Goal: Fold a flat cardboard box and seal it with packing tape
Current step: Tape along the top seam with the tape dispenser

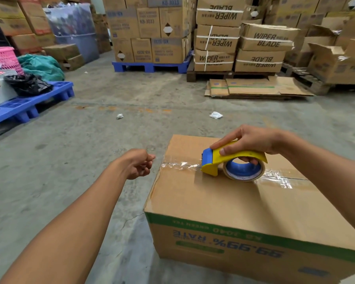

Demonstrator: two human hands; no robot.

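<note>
A brown cardboard box [223,201] stands folded on the concrete floor at the lower right, its top flaps closed. Clear packing tape [178,166] runs along the centre seam from the left edge across the top. My right hand [248,143] grips a yellow and blue tape dispenser [230,162] that rests on the seam, its blue blade end pointing left. My left hand [138,163] hovers just off the box's left edge, fingers loosely curled, holding nothing that I can see.
Flattened cardboard sheets [254,88] lie on the floor ahead at the right. Stacked cartons on pallets [152,66] fill the back. A blue pallet [29,103] with a black bag and a pink basket [4,58] is at the left. Paper scraps [215,115] dot the floor.
</note>
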